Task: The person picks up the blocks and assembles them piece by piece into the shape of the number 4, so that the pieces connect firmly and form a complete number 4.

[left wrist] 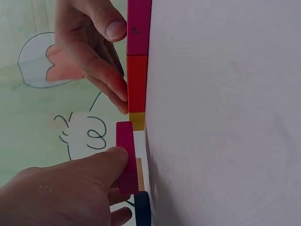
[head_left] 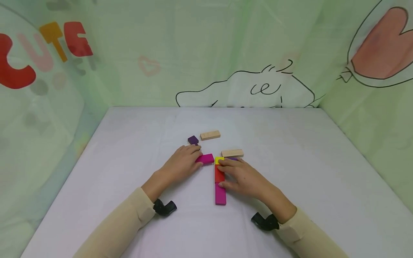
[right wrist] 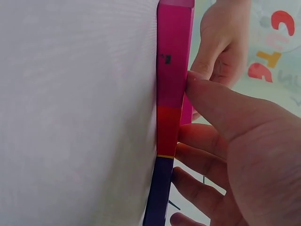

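Note:
My left hand (head_left: 182, 164) pinches a magenta block (head_left: 206, 158), its thumb across the block's side in the left wrist view. The held block is close to the far end of a straight row: a yellow block (head_left: 219, 159), then a red block (head_left: 219, 175), then another magenta block (head_left: 221, 197) nearest me. Over that row lies my right hand (head_left: 245, 179), with extended fingertips resting on the blocks and the thumb at the magenta one. A dark purple block (right wrist: 159, 193) runs beyond the red one in the right wrist view. Just past the left fingers sits another dark purple block (head_left: 193, 139).
Two plain wooden blocks lie farther back: one (head_left: 210, 135) behind the left hand, the other (head_left: 232, 153) just beyond the right fingertips. A white cloth covers the table (head_left: 145, 123), with printed curtains (head_left: 206, 53) along its back and sides.

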The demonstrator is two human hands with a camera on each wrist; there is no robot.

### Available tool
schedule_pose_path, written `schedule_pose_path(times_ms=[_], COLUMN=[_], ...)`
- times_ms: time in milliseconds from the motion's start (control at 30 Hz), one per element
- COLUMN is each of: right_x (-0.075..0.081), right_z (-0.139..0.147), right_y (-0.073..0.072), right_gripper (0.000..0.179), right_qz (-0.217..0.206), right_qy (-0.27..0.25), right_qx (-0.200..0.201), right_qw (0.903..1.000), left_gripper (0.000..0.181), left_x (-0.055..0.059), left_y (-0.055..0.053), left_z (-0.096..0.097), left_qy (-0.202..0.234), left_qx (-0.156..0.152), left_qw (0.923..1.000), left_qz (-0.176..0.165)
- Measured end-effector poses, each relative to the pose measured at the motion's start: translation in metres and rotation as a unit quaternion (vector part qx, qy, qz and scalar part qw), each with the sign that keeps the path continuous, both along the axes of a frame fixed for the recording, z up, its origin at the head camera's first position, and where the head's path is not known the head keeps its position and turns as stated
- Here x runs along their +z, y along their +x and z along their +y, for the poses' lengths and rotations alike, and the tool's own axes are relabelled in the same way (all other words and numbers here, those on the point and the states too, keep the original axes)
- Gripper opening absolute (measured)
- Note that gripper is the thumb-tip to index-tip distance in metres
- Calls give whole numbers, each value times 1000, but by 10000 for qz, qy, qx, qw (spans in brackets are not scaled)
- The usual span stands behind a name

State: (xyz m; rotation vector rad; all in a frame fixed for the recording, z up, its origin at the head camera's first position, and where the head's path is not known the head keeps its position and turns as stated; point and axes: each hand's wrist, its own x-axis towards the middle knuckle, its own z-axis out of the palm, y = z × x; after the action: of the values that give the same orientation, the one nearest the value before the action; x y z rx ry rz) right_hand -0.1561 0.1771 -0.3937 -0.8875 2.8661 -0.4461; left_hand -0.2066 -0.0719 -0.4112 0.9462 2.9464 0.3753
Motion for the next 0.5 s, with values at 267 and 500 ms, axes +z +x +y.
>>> schedule_pose_path(times_ms=[267, 500], right_x=[0, 0], right_z=[1, 0], right_y=[-1, -2], right_gripper=[60, 60], right_qz=[75, 23], right_qy=[8, 51], right_qx=[77, 33], right_qw=[9999, 10000], left_gripper=[46, 46], left_x=[-1, -2], left_y=[2, 3], left_z=[-3, -4], left_qy=[144, 141], left_qx=[-80, -134], left_qw=[9998, 9998], left_qz=[-88, -10])
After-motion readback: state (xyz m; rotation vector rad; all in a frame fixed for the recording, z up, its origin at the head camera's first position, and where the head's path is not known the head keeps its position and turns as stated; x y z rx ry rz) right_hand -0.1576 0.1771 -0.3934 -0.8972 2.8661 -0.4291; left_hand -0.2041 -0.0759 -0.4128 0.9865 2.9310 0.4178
